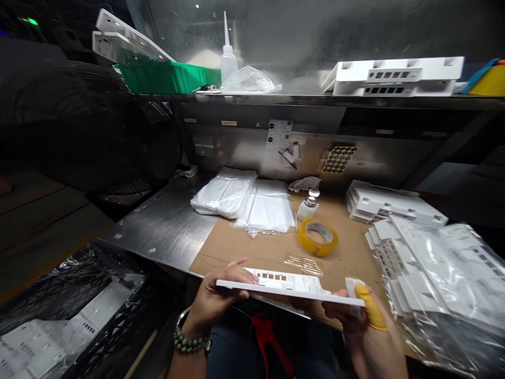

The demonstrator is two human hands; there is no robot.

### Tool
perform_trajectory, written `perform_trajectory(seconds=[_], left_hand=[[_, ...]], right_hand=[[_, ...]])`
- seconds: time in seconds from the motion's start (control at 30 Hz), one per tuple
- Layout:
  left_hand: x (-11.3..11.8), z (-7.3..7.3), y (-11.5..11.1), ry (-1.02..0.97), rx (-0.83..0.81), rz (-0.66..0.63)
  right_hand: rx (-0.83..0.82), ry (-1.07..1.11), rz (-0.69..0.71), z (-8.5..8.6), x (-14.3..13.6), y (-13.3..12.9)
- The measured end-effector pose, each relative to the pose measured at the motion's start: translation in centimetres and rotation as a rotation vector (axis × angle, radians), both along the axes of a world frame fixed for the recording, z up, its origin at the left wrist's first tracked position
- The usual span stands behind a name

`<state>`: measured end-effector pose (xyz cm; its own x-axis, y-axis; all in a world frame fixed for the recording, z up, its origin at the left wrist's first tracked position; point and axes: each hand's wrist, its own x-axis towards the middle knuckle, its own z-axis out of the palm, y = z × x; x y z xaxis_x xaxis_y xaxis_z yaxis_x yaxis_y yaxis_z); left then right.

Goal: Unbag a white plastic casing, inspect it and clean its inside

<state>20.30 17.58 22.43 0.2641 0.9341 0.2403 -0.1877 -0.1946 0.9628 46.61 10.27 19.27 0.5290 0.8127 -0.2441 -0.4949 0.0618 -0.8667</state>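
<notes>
A white plastic housing panel [292,287] with a row of square cutouts is held level between both hands, over the front edge of the bench. My left hand [221,295] grips its left end, fingers on top and thumb at the near edge. At the right end, my right hand [366,326] holds the panel together with a small white cloth or tissue [352,287]. A yellow finger cot [371,307] covers one digit of that hand. Just beyond the panel, a roll of yellow tape [317,237] lies on the cardboard [252,250].
Stacks of clear plastic bags [226,192] and a pump bottle [308,205] stand behind. Bagged white panels [434,268] fill the right side. A lined crate [79,326] with panels is low at left. Red-handled pliers or similar tool [266,339] hang below. The shelf holds a green bin [169,78].
</notes>
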Motion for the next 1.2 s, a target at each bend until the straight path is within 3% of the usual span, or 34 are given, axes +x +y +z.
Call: perform_trajectory(seconds=[0.1, 0.2, 0.27, 0.33, 0.4, 0.5, 0.6, 0.67, 0.73, 0.83, 0.93, 1.03, 1.2], left_hand=[[-0.1, 0.0, -0.1, 0.010, 0.048, -0.033], [0.9, -0.4, -0.5, -0.082, 0.051, -0.010], [2.1, -0.8, -0.7, -0.316, -0.113, 0.083], [3.3, -1.1, -0.6, -0.606, -0.397, 0.139], [4.1, -1.3, -0.3, -0.785, -0.675, -0.002], [4.1, -1.0, 0.2, -0.817, -0.864, -0.308], [3.4, -0.5, 0.6, -0.810, -0.903, -0.379], [3.3, -0.2, 0.8, -0.814, -0.930, -0.398], [3.5, 0.2, 0.9, -0.832, -0.948, -0.385], [4.7, 1.1, 0.8, -0.880, -0.974, -0.281], [5.9, 2.4, 0.5, -0.905, -0.991, -0.211], [6.4, 3.4, 0.1, -0.907, -0.929, -0.183], [6.0, 3.4, -0.2, -0.894, -0.860, -0.169]], right_hand=[[-0.023, 0.078, -0.001, 0.0, 0.2, 0.2], [0.019, 0.104, -0.117, 0.1, 0.4, 0.5], [0.079, 0.093, -0.148, 0.2, 0.4, 0.5], [0.122, 0.092, -0.156, 0.1, 0.3, 0.3], [0.156, 0.067, -0.165, -0.4, 0.2, -0.1], [0.179, -0.087, -0.089, -1.6, 0.9, -0.5], [0.134, -0.350, 0.007, -2.5, 2.6, -0.4], [0.109, -0.600, -0.015, -2.3, 3.2, -0.3], [0.130, -0.845, -0.023, -1.3, 2.6, -0.4], [0.275, -1.085, 0.180, 1.3, -0.9, -1.0], [0.461, -1.208, 0.330, 3.3, -5.5, -1.4], [0.598, -1.242, 0.336, 3.4, -8.6, -1.2], [0.673, -1.282, 0.324, 2.7, -8.7, -1.2]])
